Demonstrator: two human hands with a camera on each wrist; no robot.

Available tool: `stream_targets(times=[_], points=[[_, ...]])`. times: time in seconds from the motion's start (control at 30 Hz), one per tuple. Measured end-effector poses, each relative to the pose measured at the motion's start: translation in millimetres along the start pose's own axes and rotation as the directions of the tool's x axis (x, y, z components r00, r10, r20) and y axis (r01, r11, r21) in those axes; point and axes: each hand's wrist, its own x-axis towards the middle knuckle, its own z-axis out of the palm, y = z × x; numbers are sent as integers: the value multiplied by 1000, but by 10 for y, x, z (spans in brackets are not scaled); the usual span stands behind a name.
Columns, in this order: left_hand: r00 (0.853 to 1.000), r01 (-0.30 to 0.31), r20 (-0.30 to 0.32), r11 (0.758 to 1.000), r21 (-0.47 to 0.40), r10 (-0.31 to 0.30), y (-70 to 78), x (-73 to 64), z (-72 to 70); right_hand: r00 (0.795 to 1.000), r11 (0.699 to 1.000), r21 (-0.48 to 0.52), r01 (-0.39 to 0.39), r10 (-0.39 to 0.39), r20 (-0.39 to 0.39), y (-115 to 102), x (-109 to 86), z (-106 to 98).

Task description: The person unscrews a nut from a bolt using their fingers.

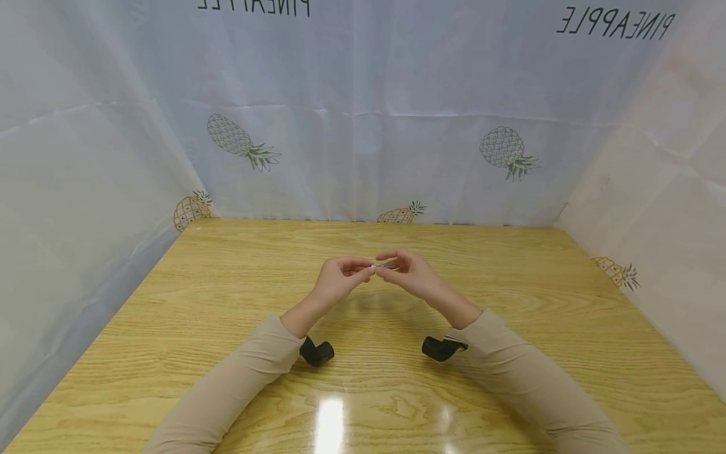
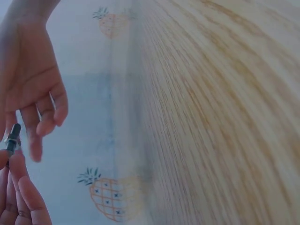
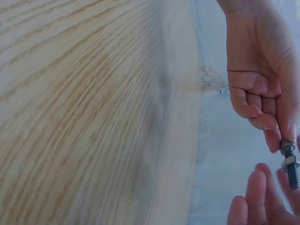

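Note:
My left hand (image 1: 336,278) pinches one end of a small metal bolt (image 3: 293,174) between thumb and fingertips. Partway along its threaded shank sits a nut (image 3: 290,160), with washer-like rings around it. The bolt points toward my right hand (image 1: 415,275), whose thumb and fingers are spread around its free end, seemingly without gripping it. At the left edge of the left wrist view, the bolt (image 2: 14,132) stands out above the pinching fingertips, and the right hand (image 2: 37,89) hangs over it with loose fingers. Fingers cover the bolt's held end.
Both hands are raised over a wood-grain table (image 1: 363,403). A pale curtain (image 1: 363,145) printed with pineapples closes off the back and sides. Black wrist-camera mounts (image 1: 319,352) stick out below both beige sleeves (image 1: 238,372).

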Motion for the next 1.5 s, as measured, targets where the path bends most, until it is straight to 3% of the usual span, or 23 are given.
stream_targets(times=[0.13,0.33,0.47,0.67,0.9,1.23,1.5], points=[[1000,-2,1,1000,11,2,0,-6,-1,1000,1000,9,-29,29,9,-15,-6,2],[1000,-6,-7,1000,1,6,-10,1,3,999,999,-38,22,-24,-42,-6,-4,6],[1000,-1,-11,1000,5,1,-8,5,7,999,999,-25,36,-36,-27,1,6,3],[1000,-4,-3,1000,12,4,-11,0,4,1000,1000,-2,-9,9,15,-13,1,-6],[1000,0,-2,1000,-1,0,-13,1,4,999,999,-46,15,-17,-31,-9,9,3],[1000,16,4,1000,9,-16,7,-10,-2,1000,1000,18,-16,16,11,-14,-1,-8],[1000,-6,0,1000,-2,6,1,-15,-5,999,999,-34,38,-39,-25,-12,-16,0]])
